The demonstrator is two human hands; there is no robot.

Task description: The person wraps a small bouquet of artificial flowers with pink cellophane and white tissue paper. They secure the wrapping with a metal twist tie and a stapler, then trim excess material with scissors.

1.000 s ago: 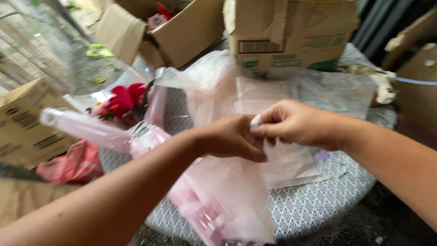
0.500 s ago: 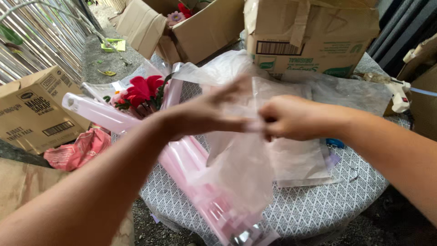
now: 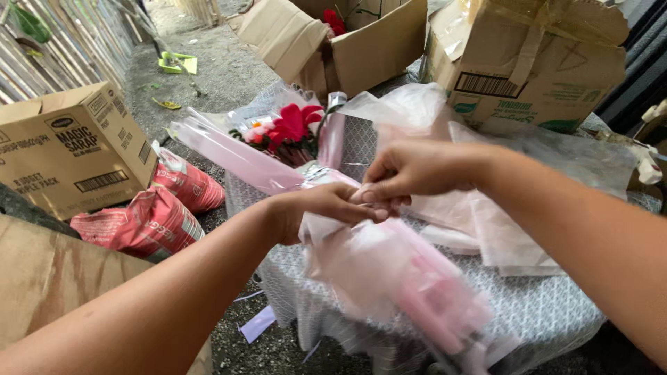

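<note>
Pinching pink plastic sleeve (image 3: 417, 292) with closed fingers, left hand (image 3: 319, 212), right hand (image 3: 410, 170) touching, red flowers (image 3: 292, 125) behind

Outdoor flower-packing spot, makeshift, not a proper shop. Bare gritty ground (image 3: 229, 69) with litter, slatted bamboo fence (image 3: 62, 48) far left of the fingers (image 3: 368, 201). Open cardboard boxes (image 3: 535, 62) stacked beyond the fingers, one with red blooms (image 3: 335, 19) inside. Small table (image 3: 556, 305) under a patterned cloth, piled with clear and pink wrapping sleeves (image 3: 431, 298). Red flower bunch (image 3: 292, 125) just past the fingers. Pink sacks (image 3: 146, 222) on the ground to the left.
</note>
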